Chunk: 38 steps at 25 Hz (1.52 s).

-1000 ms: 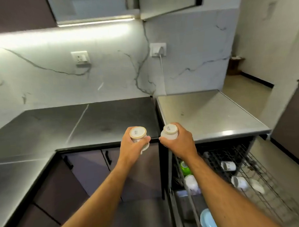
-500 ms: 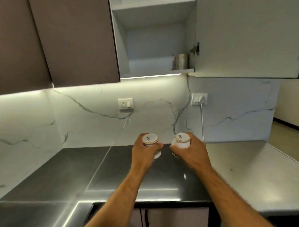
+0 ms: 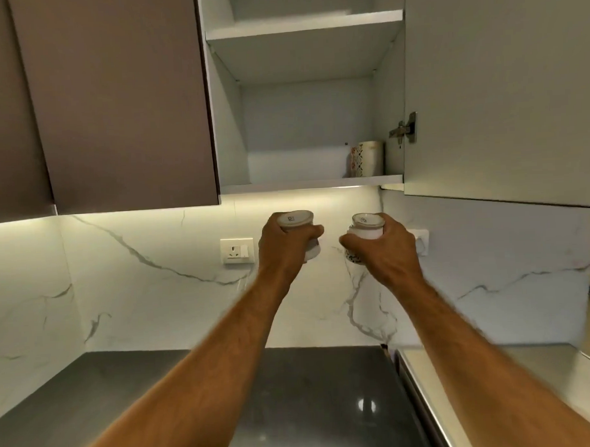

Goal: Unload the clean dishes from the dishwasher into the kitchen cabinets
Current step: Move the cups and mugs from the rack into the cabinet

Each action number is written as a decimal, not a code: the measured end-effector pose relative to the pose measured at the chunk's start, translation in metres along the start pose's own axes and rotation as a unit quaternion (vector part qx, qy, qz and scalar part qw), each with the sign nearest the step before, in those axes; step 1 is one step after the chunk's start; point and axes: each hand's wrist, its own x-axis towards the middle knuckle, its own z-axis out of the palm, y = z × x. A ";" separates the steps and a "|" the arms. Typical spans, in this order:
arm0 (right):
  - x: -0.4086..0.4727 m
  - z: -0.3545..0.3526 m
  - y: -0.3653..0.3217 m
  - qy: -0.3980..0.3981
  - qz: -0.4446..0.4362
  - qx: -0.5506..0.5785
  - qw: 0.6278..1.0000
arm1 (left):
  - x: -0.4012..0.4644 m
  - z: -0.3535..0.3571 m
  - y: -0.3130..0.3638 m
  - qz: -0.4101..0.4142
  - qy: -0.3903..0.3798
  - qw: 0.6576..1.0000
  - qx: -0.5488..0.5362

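On the left, closed brown cabinet doors [image 3: 112,96] hang over the marble wall, with a wall socket [image 3: 237,250] just left of the hands. The left hand [image 3: 284,247] is clenched around a small white cup [image 3: 299,230], held upside down so its flat base faces up and toward the camera. Just right of it, close but apart, the right hand [image 3: 386,249] grips a second cup [image 3: 366,232] the same way, base up; a patterned edge shows at its lower rim.

Both cups sit in the air below the open cabinet [image 3: 308,128], in front of the wall and well above the dark desk [image 3: 311,391]. The bottom shelf [image 3: 310,183] lies up and farther back from both hands, its front edge almost directly above them. Its left and middle are bare; a patterned mug [image 3: 367,159] stands at its far right corner beside the open door [image 3: 500,86] and its hinge [image 3: 404,129].

Each cup's long axis runs roughly vertical, so it would likely go in upright with no turn, unless it is to stand mouth up. The left hand looks slightly higher and faces the bare part of the shelf; the right hand is nearer the mug and would need care not to knock it.
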 end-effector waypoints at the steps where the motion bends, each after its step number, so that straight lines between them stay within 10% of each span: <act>1: 0.018 0.003 0.000 0.008 -0.003 -0.002 1.000 | 0.017 0.006 0.002 -0.003 0.005 1.000 -0.009; 17: 0.275 0.039 -0.004 0.055 0.003 -0.041 0.998 | 0.286 0.043 0.021 0.011 -0.069 0.994 0.089; 30: 0.348 0.119 0.023 0.010 -0.004 -0.354 0.935 | 0.419 0.100 0.030 0.024 -0.159 0.881 0.445; 38: 0.362 0.118 0.032 -0.032 -0.008 -0.353 0.935 | 0.445 0.159 0.001 0.017 -0.270 0.854 0.444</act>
